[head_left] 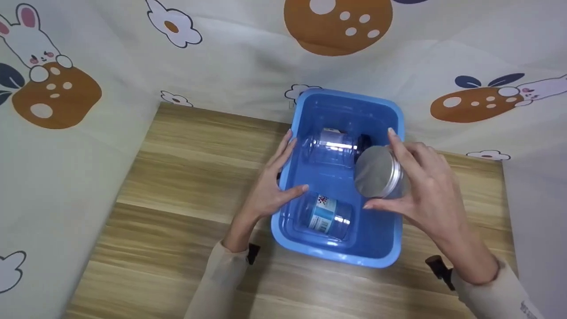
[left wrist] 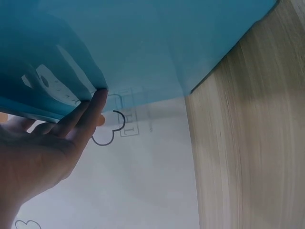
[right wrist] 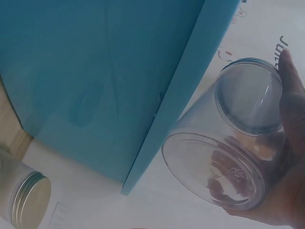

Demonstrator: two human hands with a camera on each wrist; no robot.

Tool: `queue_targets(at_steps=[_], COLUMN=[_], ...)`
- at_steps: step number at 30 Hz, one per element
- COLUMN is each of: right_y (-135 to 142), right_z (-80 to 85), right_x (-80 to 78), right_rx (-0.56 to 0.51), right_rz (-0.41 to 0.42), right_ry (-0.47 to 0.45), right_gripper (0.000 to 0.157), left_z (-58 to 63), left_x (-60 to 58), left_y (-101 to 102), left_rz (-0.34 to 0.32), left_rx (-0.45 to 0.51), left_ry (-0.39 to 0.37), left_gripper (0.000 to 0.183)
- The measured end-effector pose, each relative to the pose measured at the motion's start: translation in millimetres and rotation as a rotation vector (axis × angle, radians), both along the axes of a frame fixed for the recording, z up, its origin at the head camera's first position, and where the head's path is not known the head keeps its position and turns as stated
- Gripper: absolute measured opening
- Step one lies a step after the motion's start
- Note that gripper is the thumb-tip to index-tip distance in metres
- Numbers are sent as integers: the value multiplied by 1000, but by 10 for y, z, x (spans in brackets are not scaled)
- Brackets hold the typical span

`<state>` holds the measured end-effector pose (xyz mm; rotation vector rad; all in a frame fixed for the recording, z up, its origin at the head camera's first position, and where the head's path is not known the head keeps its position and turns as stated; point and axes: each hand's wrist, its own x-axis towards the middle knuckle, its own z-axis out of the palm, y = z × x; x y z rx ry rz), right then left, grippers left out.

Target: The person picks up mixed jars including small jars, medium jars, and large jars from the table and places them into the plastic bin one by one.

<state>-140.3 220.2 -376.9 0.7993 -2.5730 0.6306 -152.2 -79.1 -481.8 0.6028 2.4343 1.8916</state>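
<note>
My right hand (head_left: 427, 186) grips a clear jar (right wrist: 209, 167) with a silver lid (head_left: 374, 172), tilted over the right side of the blue tub (head_left: 336, 254). Thumb and fingers spread around its body. My left hand (head_left: 270, 190) holds the tub's left rim, thumb over the inside and fingers along the outer wall, as the left wrist view shows. Inside the tub lie two clear jars: one with a dark lid (head_left: 364, 146) at the back, and one with a blue-and-white label (head_left: 323, 215) near the front.
Another jar with a metal lid (right wrist: 31, 202) stands outside the tub in the right wrist view; the head view does not show it. The tub stands on a wood-grain surface (head_left: 186, 177). Cloth printed with rabbits and fruit (head_left: 239, 57) hangs behind and at both sides.
</note>
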Motion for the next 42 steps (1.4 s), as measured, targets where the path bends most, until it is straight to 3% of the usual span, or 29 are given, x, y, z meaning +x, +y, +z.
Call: queue_targets(at_steps=[9,16,33,42], right_y=[-218,-338,-471,-550], right_z=[-102,-242,-463,-620], right_x=[-26,-45,-133,-182], right_rx=[74,125,204,253], right_rz=[8,14,16,54], right_ry=[-60,-105,-178,-215], right_gripper=[121,123,120,112], left_z=[366,394,367,-1], left_x=[103,102,92,0], left_y=[8,17,8,3], left_rz=[-12,-34,-33,-24], left_rx=[67,76,71,75], left_ry=[-82,-71,-58,-59], left_gripper=[89,89,93,91])
